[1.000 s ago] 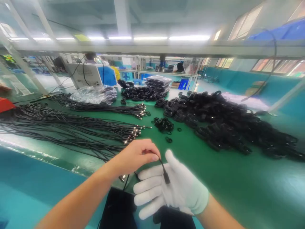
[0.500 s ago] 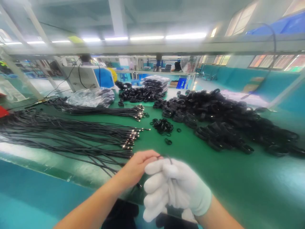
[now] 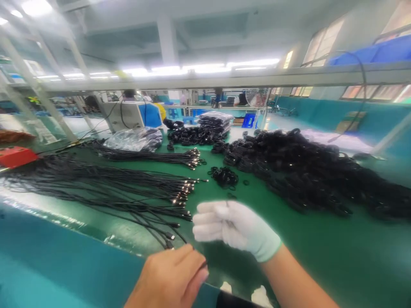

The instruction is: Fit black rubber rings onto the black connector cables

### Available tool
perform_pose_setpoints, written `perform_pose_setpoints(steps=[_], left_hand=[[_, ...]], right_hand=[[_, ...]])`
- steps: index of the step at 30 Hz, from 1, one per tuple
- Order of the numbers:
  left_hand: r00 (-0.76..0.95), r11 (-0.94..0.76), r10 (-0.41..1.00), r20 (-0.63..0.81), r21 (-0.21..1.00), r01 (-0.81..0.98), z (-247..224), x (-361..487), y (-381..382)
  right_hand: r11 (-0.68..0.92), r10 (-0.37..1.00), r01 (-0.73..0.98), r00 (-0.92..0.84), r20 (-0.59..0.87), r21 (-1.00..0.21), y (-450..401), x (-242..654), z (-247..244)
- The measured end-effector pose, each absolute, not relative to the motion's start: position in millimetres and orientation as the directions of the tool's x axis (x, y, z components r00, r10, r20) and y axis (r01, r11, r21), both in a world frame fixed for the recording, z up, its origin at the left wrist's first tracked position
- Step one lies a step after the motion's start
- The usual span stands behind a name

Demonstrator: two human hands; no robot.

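My bare left hand [image 3: 170, 276] is closed near the front table edge. It pinches a black cable [image 3: 182, 236], whose dark end shows by the fingertips. My right hand [image 3: 233, 229], in a white glove, is above the green table [image 3: 321, 248], apart from the left. Its thumb presses against the forefinger, and a thin dark band, seemingly a small rubber ring [image 3: 227, 204], shows there; most of it is hidden. Beyond the right hand lies a small heap of black rings [image 3: 224, 176]. Left of it, black cables [image 3: 138, 182] with metal plugs lie in rows.
A large pile of coiled black cables [image 3: 305, 167] covers the right side. More coils [image 3: 195, 133] and a clear plastic bag [image 3: 133, 139] sit at the back. A blue-and-white machine [image 3: 138, 114] stands behind the bag. A red block [image 3: 17, 157] is at the far left.
My hands have come apart. The left hand has moved down toward me with the cable, while the right stays over the table with its fingers straighter. The view has shifted slightly.
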State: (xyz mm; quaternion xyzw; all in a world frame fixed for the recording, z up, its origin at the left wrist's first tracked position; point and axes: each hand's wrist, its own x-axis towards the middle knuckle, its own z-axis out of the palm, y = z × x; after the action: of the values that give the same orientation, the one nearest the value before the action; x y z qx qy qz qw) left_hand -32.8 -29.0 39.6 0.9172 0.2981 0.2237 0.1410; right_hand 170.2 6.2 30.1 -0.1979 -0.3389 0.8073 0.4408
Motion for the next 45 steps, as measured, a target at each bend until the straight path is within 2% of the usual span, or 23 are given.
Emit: perform_pose_setpoints(steps=[2,5,8,12,14,16,19,22,27,32,37,41,43,45], left_hand=[[0.697,-0.769,0.632,0.340,0.391,0.506,68,-34,-18],[0.664,-0.703,0.692,0.282,0.473,0.531,90,-33,2],[0.695,-0.674,0.684,0.220,0.555,0.488,93,-30,17],[0.731,-0.691,0.643,0.229,0.585,0.424,97,-30,19],[0.743,-0.712,0.622,0.247,0.572,0.407,98,-31,11],[0.773,-0.752,0.584,0.249,0.525,0.399,95,-31,-3],[0.821,-0.868,0.455,0.344,0.377,0.322,81,-28,-21],[0.786,-0.907,0.410,0.463,0.296,0.298,74,-27,-25],[0.694,-0.743,0.648,0.314,0.461,0.485,96,-31,5],[0.692,-0.629,0.691,0.210,0.646,0.432,98,-26,32],[0.673,-0.502,0.726,0.144,0.779,0.376,86,-18,45],[0.650,-0.237,0.760,0.014,0.937,0.257,62,-12,45],[0.621,-0.115,0.782,-0.047,0.969,0.219,38,-10,34],[0.562,-0.060,0.819,-0.111,0.959,0.277,13,-11,18]], right_hand=[[-0.452,0.749,-0.505,-0.662,-0.005,-0.735,-1,161,23],[-0.506,0.629,-0.454,-0.776,0.047,-0.733,-12,151,18],[-0.543,0.586,-0.446,-0.808,0.059,-0.711,-19,146,17],[-0.574,0.569,-0.432,-0.822,0.041,-0.695,-20,146,18],[-0.562,0.607,-0.460,-0.794,0.035,-0.688,-17,151,17],[-0.515,0.717,-0.548,-0.696,0.019,-0.660,-10,158,15],[-0.423,0.863,-0.675,-0.504,-0.040,-0.604,2,168,10],[-0.433,0.862,-0.666,-0.503,-0.062,-0.608,6,169,6],[-0.520,0.668,-0.493,-0.743,0.028,-0.697,-9,156,15],[-0.590,0.581,-0.423,-0.814,0.002,-0.688,-18,149,20],[-0.605,0.615,-0.444,-0.788,-0.033,-0.661,-20,142,24],[-0.584,0.667,-0.550,-0.744,0.031,-0.597,-20,142,37],[-0.541,0.727,-0.630,-0.684,0.068,-0.557,-18,147,43],[-0.467,0.796,-0.699,-0.599,0.087,-0.541,-13,155,47]])
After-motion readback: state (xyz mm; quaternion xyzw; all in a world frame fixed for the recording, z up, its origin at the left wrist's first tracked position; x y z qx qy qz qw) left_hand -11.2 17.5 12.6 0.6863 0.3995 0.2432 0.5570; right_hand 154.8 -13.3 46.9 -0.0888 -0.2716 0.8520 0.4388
